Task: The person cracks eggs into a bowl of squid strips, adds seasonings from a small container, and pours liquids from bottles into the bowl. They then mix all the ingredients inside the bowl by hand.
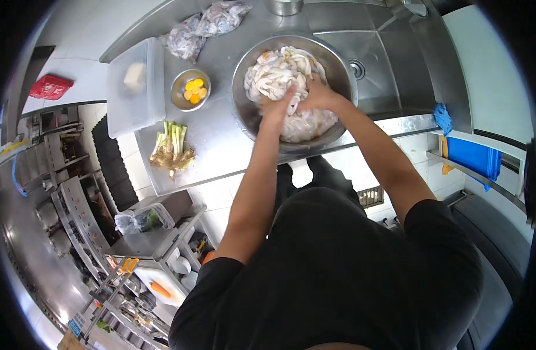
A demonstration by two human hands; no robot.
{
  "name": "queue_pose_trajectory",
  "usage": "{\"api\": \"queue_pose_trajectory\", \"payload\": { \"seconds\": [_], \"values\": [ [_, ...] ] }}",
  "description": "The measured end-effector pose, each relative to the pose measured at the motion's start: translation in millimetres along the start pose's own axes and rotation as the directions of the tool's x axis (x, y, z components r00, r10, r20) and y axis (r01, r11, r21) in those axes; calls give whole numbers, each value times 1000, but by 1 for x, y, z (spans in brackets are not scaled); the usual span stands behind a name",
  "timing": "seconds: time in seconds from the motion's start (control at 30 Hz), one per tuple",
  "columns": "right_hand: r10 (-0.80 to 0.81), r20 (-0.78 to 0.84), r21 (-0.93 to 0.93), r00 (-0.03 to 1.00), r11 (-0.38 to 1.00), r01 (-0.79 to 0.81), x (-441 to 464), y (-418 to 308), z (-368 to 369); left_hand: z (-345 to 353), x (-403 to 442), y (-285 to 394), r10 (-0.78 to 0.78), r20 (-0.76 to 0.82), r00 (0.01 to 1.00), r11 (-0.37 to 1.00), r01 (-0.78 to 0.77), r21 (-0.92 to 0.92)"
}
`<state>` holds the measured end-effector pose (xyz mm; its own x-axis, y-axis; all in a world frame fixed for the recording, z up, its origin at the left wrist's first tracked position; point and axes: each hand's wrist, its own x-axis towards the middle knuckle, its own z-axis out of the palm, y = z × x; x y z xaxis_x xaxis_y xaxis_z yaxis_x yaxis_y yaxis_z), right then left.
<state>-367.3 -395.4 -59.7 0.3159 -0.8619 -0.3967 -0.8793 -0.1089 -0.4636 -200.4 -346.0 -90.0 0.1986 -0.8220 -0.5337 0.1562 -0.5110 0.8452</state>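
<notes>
A large steel bowl (240,111) stands on the steel counter, beside the sink, and holds a heap of pale, slippery-looking strips (271,76). Both of my hands are inside the bowl, in the pale heap. My left hand (278,108) presses into its left side, with the fingers partly blurred and sunk in the strips. My right hand (319,96) is at the heap's right side, its fingertips hidden among the strips. Below my hands, a smoother, translucent part of the heap (303,126) lies near the bowl's front wall.
Left of the bowl are a small bowl (176,96) with several egg yolks, a plastic container (119,111), root ends of green onions (174,143) and bagged goods (186,38). The sink (390,76) is right. A blue cloth (442,118) hangs at the counter's edge.
</notes>
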Motion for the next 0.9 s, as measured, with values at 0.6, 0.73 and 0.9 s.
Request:
{"api": "queue_pose_trajectory", "payload": {
  "seconds": [0.6,0.73,0.9],
  "values": [
    [-201,-156,251,967,939,235,85,1,-2,-9,8,38,184,-124,975,938,-136,318],
    [-238,254,599,938,800,41,89,-29,-4,-7,42,35,-73,39,997,983,78,-164],
    [32,212,568,977,809,-150,20,-79,-59,-8,35,36,-105,-36,994,941,88,-328]
  ]
}}
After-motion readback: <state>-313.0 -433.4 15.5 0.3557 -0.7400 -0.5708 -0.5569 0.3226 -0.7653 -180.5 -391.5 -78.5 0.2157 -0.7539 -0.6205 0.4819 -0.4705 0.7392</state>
